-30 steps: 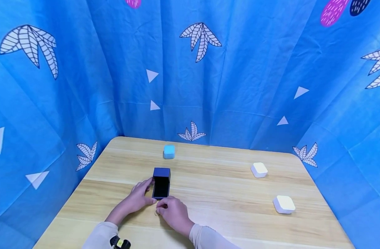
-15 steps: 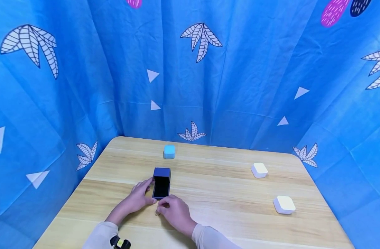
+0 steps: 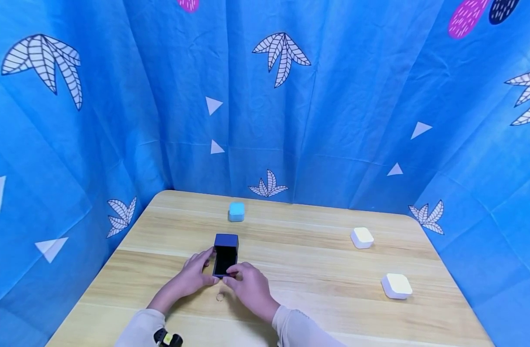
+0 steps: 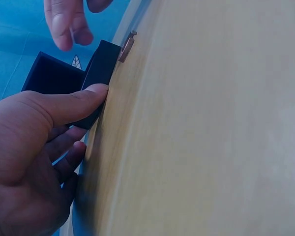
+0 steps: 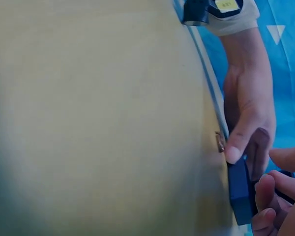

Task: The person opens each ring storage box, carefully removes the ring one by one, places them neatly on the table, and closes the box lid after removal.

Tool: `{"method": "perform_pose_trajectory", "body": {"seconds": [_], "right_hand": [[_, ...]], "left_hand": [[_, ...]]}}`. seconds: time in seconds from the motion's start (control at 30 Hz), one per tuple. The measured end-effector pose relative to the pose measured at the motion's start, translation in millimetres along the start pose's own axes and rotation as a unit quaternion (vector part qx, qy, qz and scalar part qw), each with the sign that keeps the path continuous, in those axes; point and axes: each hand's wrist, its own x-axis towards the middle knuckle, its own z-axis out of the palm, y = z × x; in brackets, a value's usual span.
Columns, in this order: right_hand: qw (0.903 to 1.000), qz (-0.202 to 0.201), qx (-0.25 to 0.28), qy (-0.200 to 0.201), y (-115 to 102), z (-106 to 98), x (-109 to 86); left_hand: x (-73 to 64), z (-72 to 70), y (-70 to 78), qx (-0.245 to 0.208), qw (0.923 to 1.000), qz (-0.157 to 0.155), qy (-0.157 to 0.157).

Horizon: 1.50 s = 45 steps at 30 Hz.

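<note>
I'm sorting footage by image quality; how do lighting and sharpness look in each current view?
Head view: mostly sharp, but the inside of the dark box is too black to read, and the ring shows little detail; left wrist: the table looks soft, paling toward the right edge; right wrist: table hazy, darkening toward the lower left.

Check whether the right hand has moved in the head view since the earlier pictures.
Yes: the right hand has moved forward and slightly rightward, judged against the light blue block.
</note>
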Motion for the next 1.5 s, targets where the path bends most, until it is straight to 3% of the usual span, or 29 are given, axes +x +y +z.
{"method": "perform_pose_trajectory", "body": {"seconds": [0.4,0.83,1.5], "right_hand": [[0.9975,0.044,0.05,0.023,0,-19,20.4],[0.9932,0.086,0.069,0.038,6,-25,40.9],[0.9797,0.144,0.135,0.035,18,-8,59.4]], "left_hand": [[0.9,-0.1,0.2,-0.015,0.9998,-0.011,-0.006],[0.3,-0.6,0.1,-0.019,0.9997,-0.013,-0.008],[0.5,-1.5,3.2,-0.007,0.9999,0.013,0.0]]}}
